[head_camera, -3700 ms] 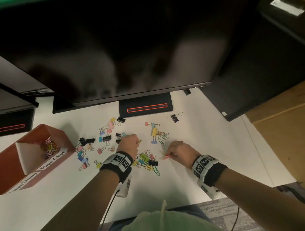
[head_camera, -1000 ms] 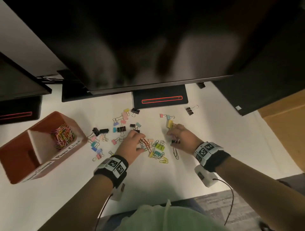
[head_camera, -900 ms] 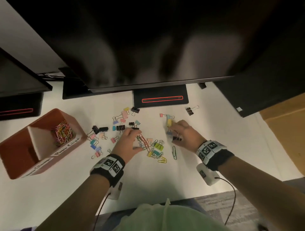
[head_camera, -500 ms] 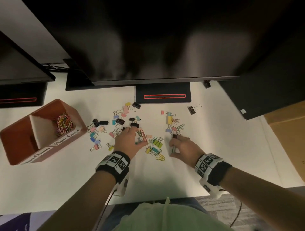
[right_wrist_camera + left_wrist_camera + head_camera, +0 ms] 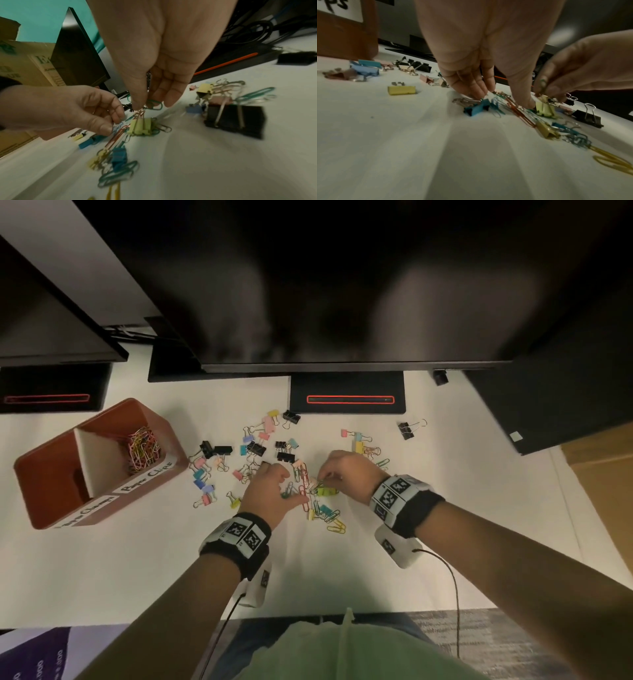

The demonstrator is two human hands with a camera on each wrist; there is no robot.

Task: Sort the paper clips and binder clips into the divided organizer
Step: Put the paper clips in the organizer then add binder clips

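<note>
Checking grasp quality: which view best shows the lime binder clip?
Right wrist: the lime binder clip sits centred, the right hand pinching its wire handles. Left wrist shows it partly hidden by fingers; head shows only a speck.

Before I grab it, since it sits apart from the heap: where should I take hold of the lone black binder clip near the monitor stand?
Take the black binder clip by its wire handles, which stick out toward the right; come from above, since it lies flat on the desk with nothing around it.

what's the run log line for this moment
right hand: pinching green paper clip | left hand: fingertips on pile | organizer: paper clips only
</note>
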